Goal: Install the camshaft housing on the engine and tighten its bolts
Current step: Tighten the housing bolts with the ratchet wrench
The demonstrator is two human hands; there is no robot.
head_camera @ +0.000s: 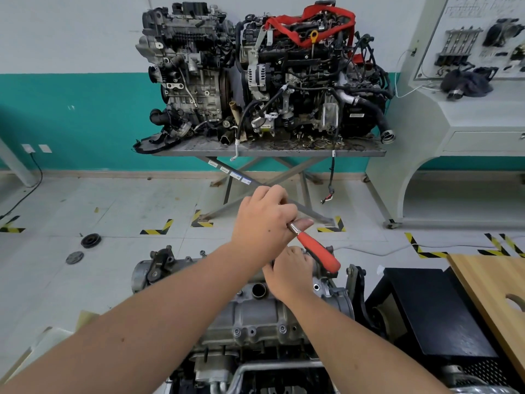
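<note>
Housing (pixel 255 317), ribbed grey cast metal, is seated atop the engine (pixel 216 362). Orange-handled ratchet (pixel 318 251) is clasped near its chrome shaft by the left hand (pixel 262 220); right hand (pixel 289 273) is curled at its head.

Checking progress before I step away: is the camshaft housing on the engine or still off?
On. The camshaft housing sits atop the engine, with bolts along its near edge.

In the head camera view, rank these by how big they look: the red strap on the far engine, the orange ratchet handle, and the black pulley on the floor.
1. red strap
2. orange ratchet handle; nearer the camera, so uncertain
3. black pulley
</note>
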